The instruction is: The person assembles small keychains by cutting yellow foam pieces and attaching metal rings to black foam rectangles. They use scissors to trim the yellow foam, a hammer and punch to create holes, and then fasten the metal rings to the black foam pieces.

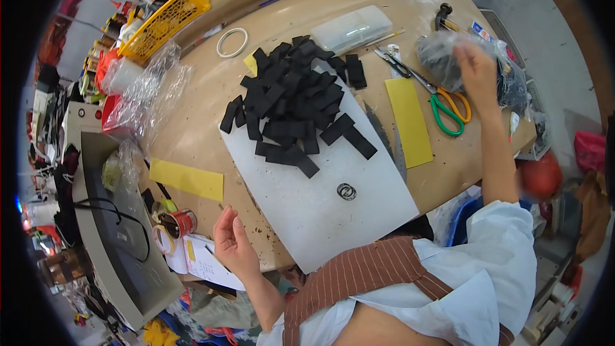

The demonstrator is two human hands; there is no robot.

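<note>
My right hand point(477, 70) reaches to the far right of the table, its fingers bent and closed on the edge of a clear plastic bag point(442, 57) with dark contents. On the left, my left hand point(236, 240) hovers by the table's near edge with loosely curled fingers, thumb apart, nothing visible in it. Between them lies a white board point(307, 218) bearing a small black round scribble. A heap of short black fabric strips point(288, 90) covers its far part and spills past its edge.
Scissors with green and orange handles point(451, 115), a yellow strip point(410, 122) and a hammer point(442, 16) lie at right. Another yellow strip point(186, 179), a tape ring point(232, 43), a red tin point(184, 221) and a notebook point(211, 263) are at left. A clear case point(352, 29) sits behind the heap.
</note>
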